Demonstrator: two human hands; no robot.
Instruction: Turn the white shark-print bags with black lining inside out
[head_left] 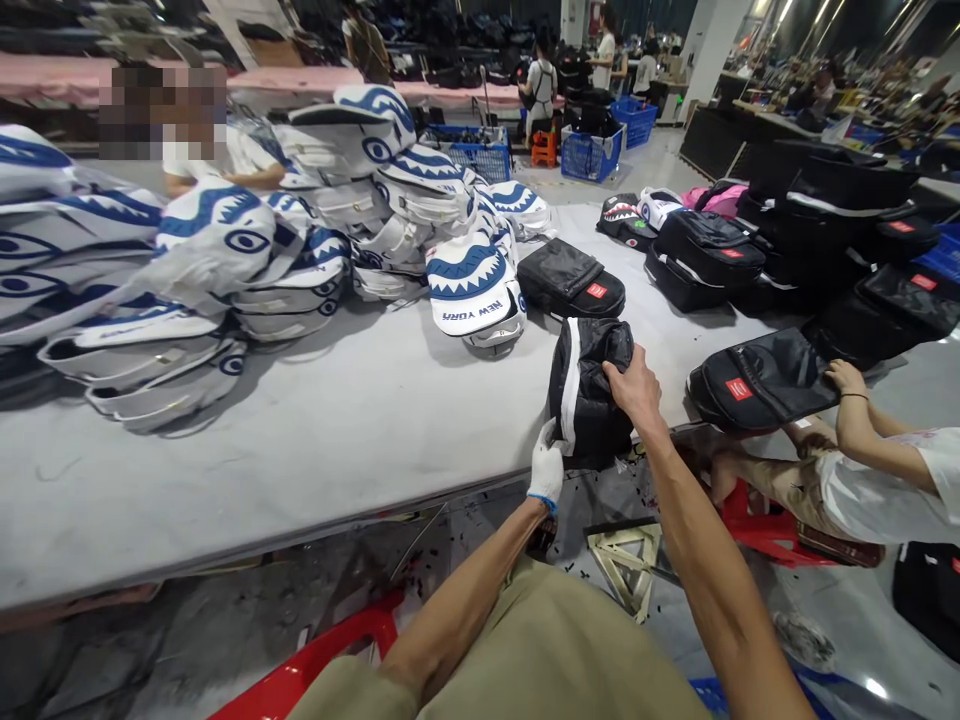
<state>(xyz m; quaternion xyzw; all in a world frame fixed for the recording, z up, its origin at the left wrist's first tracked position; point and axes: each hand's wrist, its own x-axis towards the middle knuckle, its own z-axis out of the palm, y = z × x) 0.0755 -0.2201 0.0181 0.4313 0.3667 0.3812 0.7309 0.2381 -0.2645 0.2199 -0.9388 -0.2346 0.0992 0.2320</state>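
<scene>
A black backpack [592,400] with a white stripe stands on edge at the front edge of the white table. My left hand [547,465], in a white glove with a blue cuff, grips its lower left side. Bare, my right hand [636,388] is closed on its upper right side, the fingertips partly hidden against the fabric. Just behind it lies another black backpack [566,277] with a red label. Left of that rests a white-and-blue backpack [472,285] with a toothed pattern and "NEW YORK" lettering.
Stacks of white-and-blue backpacks [165,360] line the left of the table [337,430]. More black backpacks [705,260] are piled at the right. A co-worker's hand [847,378] touches a black backpack [765,380]. Red stools [315,665] stand below, blue baskets [589,155] behind.
</scene>
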